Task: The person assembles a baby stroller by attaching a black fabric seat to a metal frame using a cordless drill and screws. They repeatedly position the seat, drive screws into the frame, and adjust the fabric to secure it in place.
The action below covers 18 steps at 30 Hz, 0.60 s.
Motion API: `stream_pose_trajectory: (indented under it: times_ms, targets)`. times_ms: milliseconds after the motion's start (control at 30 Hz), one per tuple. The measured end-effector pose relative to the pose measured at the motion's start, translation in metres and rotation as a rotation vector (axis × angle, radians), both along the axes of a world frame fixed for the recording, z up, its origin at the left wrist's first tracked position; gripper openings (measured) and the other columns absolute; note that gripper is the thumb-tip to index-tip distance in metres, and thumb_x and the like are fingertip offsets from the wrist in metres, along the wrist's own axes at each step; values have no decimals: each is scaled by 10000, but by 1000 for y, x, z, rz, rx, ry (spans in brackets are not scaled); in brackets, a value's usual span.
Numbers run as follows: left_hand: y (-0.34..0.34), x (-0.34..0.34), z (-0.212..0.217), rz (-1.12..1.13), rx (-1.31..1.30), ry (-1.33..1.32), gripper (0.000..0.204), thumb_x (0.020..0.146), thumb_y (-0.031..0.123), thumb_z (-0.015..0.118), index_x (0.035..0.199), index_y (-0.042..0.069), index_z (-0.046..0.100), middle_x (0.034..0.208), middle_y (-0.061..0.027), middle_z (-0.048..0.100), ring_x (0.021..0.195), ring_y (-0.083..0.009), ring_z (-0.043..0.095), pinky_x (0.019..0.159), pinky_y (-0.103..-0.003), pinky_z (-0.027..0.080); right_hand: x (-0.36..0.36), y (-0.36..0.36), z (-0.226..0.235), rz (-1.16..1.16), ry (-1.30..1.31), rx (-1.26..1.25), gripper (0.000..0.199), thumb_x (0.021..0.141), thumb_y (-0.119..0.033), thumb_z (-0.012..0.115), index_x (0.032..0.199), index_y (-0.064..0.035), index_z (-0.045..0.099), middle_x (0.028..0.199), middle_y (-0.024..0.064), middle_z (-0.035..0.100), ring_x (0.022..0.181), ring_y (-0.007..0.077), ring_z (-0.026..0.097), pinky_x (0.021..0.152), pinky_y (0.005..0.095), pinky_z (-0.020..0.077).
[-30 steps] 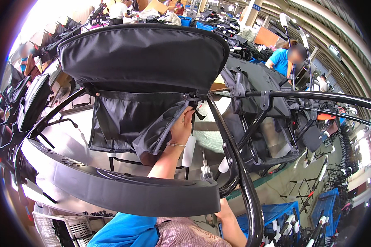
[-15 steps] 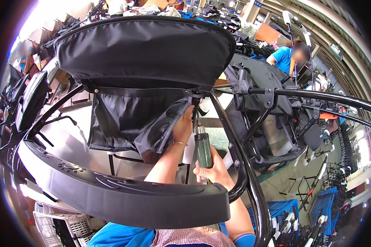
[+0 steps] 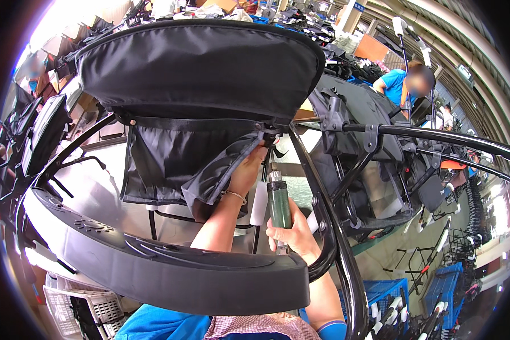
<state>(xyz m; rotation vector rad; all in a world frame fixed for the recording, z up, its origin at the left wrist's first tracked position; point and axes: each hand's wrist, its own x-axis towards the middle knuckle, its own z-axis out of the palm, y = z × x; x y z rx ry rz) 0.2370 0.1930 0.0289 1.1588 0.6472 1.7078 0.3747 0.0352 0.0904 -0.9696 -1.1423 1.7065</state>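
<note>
A black stroller frame (image 3: 345, 266) with a black fabric canopy (image 3: 198, 68) fills the view. My left hand (image 3: 246, 173) reaches up under the canopy and pinches a flap of dark fabric (image 3: 209, 181) near the canopy joint. My right hand (image 3: 293, 232) grips a green electric screwdriver (image 3: 279, 204) upright, its tip pointing up toward the joint just below the canopy edge. A wide black plastic tray bar (image 3: 170, 266) crosses in front of my forearms.
A second stroller frame (image 3: 374, 147) stands at the right with a long black bar (image 3: 453, 141). A person in a blue shirt (image 3: 394, 85) works behind it. Blue crates (image 3: 388, 294) with parts sit at lower right, a white basket (image 3: 85, 309) at lower left.
My right hand has come up from below with the green screwdriver and raised it toward the canopy joint. My left hand has stayed on the fabric flap.
</note>
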Motion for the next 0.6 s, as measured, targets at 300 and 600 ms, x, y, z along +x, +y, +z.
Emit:
stream_pose_trajectory:
  times_ms: [300, 600]
  targets:
    - [-2, 7, 4, 28, -70, -40, 328, 917, 219, 630, 1149, -11, 609, 1118, -59, 623, 1053, -122, 554, 966, -259, 409, 1, 0, 14, 15, -23, -70, 688, 704, -119, 794, 1238, -47, 367, 785, 83, 568, 506, 198, 593, 446, 298, 464]
    - [-7, 10, 15, 28, -69, -76, 329, 931, 231, 606, 1157, -8, 611, 1147, -49, 617, 1078, -132, 543, 987, -262, 388, 1, -2, 24, 47, 162, -145, 731, 694, -262, 842, 1244, -59, 406, 835, 94, 581, 626, 176, 594, 545, 291, 498]
